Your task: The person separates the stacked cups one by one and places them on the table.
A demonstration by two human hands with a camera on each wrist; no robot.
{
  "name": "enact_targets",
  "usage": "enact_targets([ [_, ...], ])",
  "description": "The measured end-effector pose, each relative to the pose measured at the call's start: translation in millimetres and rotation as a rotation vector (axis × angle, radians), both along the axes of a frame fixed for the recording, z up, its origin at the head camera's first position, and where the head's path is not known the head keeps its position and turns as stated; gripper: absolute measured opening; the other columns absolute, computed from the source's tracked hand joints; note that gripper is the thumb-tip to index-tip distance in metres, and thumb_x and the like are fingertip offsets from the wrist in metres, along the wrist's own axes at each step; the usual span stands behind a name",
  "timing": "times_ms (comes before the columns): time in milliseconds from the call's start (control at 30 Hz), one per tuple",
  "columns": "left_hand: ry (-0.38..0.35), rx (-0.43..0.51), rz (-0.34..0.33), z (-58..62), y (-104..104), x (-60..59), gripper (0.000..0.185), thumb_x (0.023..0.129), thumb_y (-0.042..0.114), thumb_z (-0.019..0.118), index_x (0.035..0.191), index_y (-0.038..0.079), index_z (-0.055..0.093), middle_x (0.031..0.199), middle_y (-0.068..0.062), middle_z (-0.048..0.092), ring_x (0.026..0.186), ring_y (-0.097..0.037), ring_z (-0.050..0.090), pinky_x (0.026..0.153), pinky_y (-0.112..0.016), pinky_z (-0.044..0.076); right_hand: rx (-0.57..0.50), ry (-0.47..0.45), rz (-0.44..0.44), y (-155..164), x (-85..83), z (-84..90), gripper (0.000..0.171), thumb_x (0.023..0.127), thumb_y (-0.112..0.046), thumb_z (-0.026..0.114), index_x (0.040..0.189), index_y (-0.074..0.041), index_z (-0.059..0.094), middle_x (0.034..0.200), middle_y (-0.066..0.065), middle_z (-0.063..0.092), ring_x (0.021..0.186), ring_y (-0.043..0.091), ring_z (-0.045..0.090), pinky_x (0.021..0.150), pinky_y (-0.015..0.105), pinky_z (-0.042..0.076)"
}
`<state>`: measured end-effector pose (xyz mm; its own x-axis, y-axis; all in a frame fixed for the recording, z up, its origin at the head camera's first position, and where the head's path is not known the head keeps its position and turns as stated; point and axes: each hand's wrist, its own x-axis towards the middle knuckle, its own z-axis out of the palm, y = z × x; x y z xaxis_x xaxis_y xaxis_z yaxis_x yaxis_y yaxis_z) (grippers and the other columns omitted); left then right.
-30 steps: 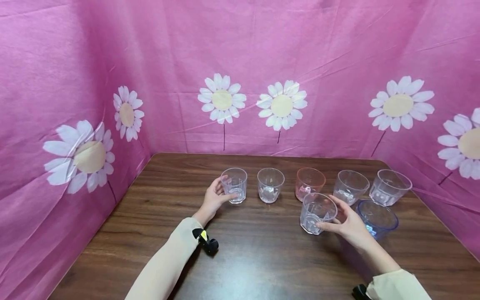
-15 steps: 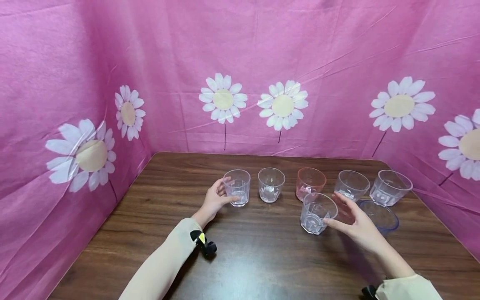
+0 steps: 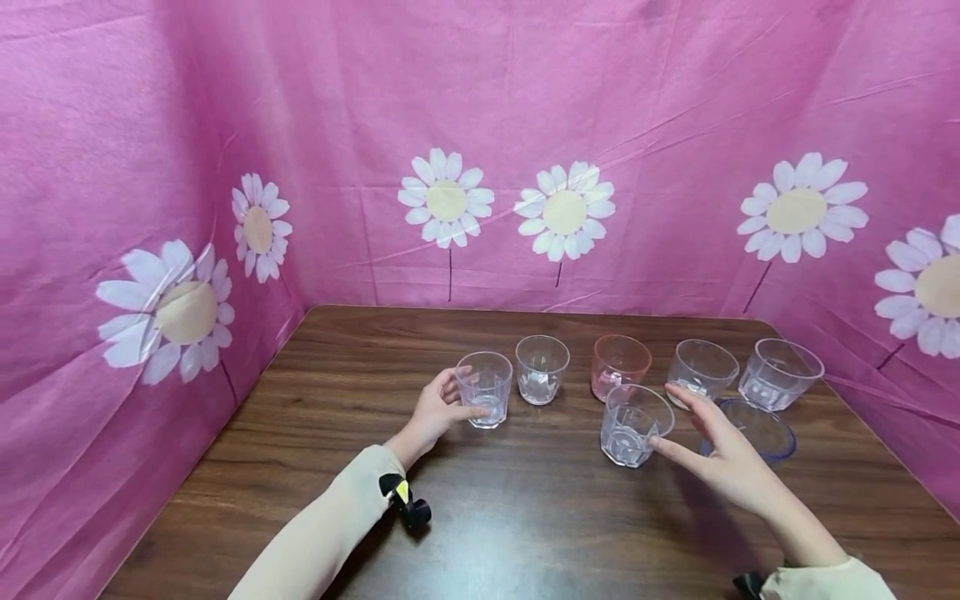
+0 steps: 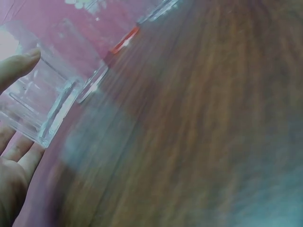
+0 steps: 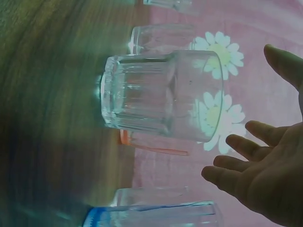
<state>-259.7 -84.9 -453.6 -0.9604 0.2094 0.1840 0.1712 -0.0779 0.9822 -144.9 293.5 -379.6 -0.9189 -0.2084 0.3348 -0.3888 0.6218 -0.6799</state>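
Note:
My left hand (image 3: 431, 421) grips a clear tumbler (image 3: 486, 400) between thumb and fingers, at the left end of the cups. In the left wrist view the clear tumbler (image 4: 47, 94) is tilted in the picture, with the thumb on one side and fingers on the other. My right hand (image 3: 727, 462) is spread beside another clear tumbler (image 3: 626, 433), which stands upright in front of the others. The right wrist view shows a gap between the fingers of that hand (image 5: 258, 175) and the faceted clear tumbler (image 5: 151, 92).
Behind stand a clear cup (image 3: 540, 375), a pink cup (image 3: 611, 367) and two more clear cups, one of them (image 3: 780, 379) at the far right. A blue-rimmed cup (image 3: 783, 452) is partly hidden behind my right hand. Pink cloth (image 3: 502, 100) with daisies surrounds the wooden table (image 3: 360, 358).
My left hand has brought its tumbler rightward and nearer to me. My right hand has let go of the front clear tumbler and drawn back to the right.

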Motion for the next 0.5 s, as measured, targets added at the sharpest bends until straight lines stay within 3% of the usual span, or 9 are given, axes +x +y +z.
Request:
enact_targets([
  [67,0.002,0.003,0.001,0.8,2.9,3.6,0.069,0.072,-0.013,0.079,0.134,-0.007,0.05,0.13,-0.027,0.06,0.115,-0.04,0.061,0.098,-0.041,0.051,0.018,0.028,0.011,-1.8,2.1,1.5,0.073,0.088,-0.013,0.075,0.149,0.0,0.036,0.151,0.027,0.034,0.139,0.032,0.029,0.112,0.017,0.026],
  [133,0.001,0.003,0.004,0.6,5.9,7.1,0.069,0.071,-0.013,0.08,0.133,-0.008,0.05,0.13,-0.027,0.06,0.115,-0.04,0.061,0.098,-0.042,0.051,0.035,0.045,0.016,-3.9,4.9,3.0,0.074,0.087,-0.014,0.077,0.149,-0.002,0.038,0.151,0.027,0.033,0.139,0.037,0.028,0.117,0.046,0.028],
  [233,-0.004,0.005,0.0,-1.2,10.3,11.9,0.069,0.07,-0.012,0.081,0.131,-0.008,0.05,0.129,-0.026,0.061,0.113,-0.037,0.062,0.097,-0.04,0.052,0.042,0.053,0.033,-6.9,8.7,4.6,0.077,0.085,-0.015,0.078,0.149,-0.004,0.038,0.152,0.029,0.032,0.137,0.052,0.025,0.1,0.079,0.022],
  [500,-0.001,-0.028,-0.052,0.4,25.0,20.7,0.07,0.071,-0.009,0.083,0.131,-0.01,0.048,0.129,-0.025,0.061,0.112,-0.036,0.063,0.094,-0.035,0.054,0.108,0.102,0.049,-13.9,15.4,6.6,0.078,0.084,-0.017,0.08,0.15,-0.008,0.039,0.153,0.025,0.032,0.143,0.051,0.017,0.104,0.078,0.015],
])
